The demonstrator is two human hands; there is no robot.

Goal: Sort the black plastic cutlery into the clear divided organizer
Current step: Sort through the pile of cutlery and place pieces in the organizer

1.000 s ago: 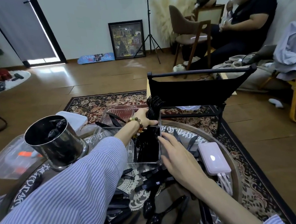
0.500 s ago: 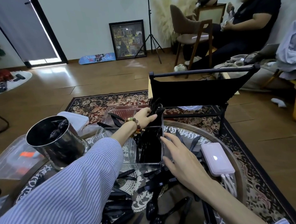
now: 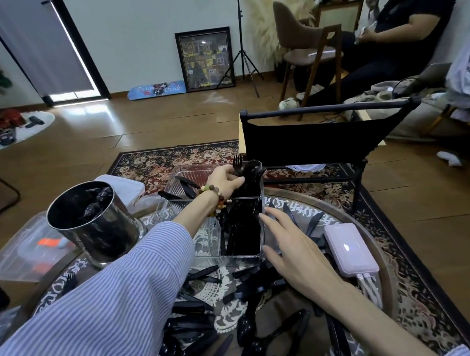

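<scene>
A clear divided organizer lies on the round table. Its right compartments are packed with black forks. My left hand, with a bead bracelet on the wrist, reaches over the organizer and grips a bunch of black forks at the far right compartment, tines up. My right hand rests flat with fingers spread against the organizer's right wall and holds nothing. Loose black spoons and knives lie scattered on the table in front of me. A few black knives lie in the far left compartment.
A steel bucket with black items stands left of the organizer. A pink power bank with white cables lies at right. Clear lids sit at far left. A black folding chair stands behind the table; a person sits at the back right.
My left hand has lowered the bunch of forks deeper into the far right compartment. My right hand slid slightly forward along the organizer's side.
</scene>
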